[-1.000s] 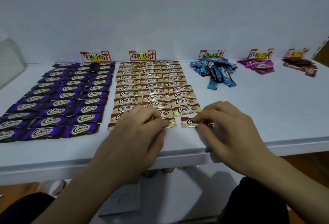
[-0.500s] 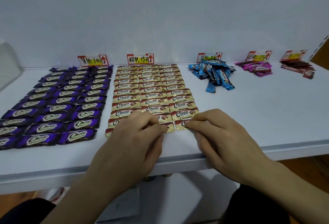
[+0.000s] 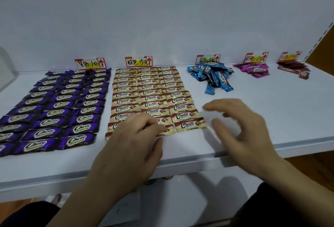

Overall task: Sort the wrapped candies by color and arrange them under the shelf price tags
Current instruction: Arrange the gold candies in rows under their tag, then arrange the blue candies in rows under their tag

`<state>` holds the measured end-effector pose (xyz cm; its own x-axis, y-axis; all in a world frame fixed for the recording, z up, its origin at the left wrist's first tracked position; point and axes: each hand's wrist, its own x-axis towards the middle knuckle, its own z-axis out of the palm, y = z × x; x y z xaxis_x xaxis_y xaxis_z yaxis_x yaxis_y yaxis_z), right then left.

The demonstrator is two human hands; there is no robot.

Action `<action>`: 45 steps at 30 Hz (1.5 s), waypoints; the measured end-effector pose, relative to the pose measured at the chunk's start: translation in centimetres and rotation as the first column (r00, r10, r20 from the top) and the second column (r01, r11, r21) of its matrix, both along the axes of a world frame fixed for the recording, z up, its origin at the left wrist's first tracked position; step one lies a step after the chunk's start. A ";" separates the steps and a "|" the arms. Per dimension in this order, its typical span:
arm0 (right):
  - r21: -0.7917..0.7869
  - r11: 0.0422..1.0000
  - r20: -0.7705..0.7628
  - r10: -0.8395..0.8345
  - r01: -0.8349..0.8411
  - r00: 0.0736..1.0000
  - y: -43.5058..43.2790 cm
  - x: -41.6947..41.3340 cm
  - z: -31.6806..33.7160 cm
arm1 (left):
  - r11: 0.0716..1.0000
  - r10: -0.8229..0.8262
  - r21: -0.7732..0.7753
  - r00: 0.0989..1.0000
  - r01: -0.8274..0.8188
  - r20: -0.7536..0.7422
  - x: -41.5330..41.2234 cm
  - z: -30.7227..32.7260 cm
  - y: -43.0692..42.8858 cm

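Note:
Gold Choco candies (image 3: 151,93) lie in three tidy columns under the second price tag (image 3: 138,61). My left hand (image 3: 134,147) rests on the nearest gold candies in the front row, fingers bent over them and hiding part of two. The front-right gold candy (image 3: 189,124) lies flat at the end of its column. Just right of it hovers my right hand (image 3: 240,129), blurred, fingers spread and holding nothing. Purple candies (image 3: 59,104) fill three columns under the first tag (image 3: 90,63). Blue candies (image 3: 212,76) sit in a loose heap under the third tag.
Pink candies (image 3: 254,68) and dark red candies (image 3: 293,67) lie in small piles under the far-right tags. The white shelf (image 3: 280,114) ends in a front lip near my wrists. A back wall rises behind the tags; a side post stands at the right.
My right hand slid the last gold candy left into the front row, let go of it and lifted away to the right. My left hand stayed on the front row.

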<state>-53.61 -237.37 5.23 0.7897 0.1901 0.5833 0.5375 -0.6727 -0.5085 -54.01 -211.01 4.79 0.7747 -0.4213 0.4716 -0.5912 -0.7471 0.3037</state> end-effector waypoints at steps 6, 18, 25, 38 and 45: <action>-0.135 0.981 -0.219 -0.166 0.139 0.962 -1.9 0.6 0.8 | 0.998 0.065 0.010 0.997 -0.065 0.038 0.0 0.1 -0.1; -0.402 0.913 -0.217 -0.162 0.063 0.963 -2.3 6.3 4.2 | 0.958 0.188 0.243 0.973 -0.151 -0.135 3.2 2.7 -0.1; -0.448 0.879 -0.201 -0.280 0.167 0.939 -10.3 13.7 5.4 | 0.877 0.158 0.480 0.960 -0.028 -0.232 12.3 8.0 -7.5; -0.198 0.980 -0.535 -0.106 -0.003 0.838 -15.3 22.4 4.0 | 0.938 0.262 0.304 0.920 -0.170 -0.293 23.9 0.9 -21.7; 0.050 0.999 -0.645 0.040 -0.010 0.764 -16.3 22.4 4.0 | 0.931 0.352 0.194 0.903 -0.310 -0.248 22.5 0.7 -24.8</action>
<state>-31.17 -253.68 9.22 0.9777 0.2030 -0.0545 0.0889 -0.6342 -0.7680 -31.49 -235.83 5.52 0.9707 -0.1659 0.1740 -0.2115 -0.9335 0.2897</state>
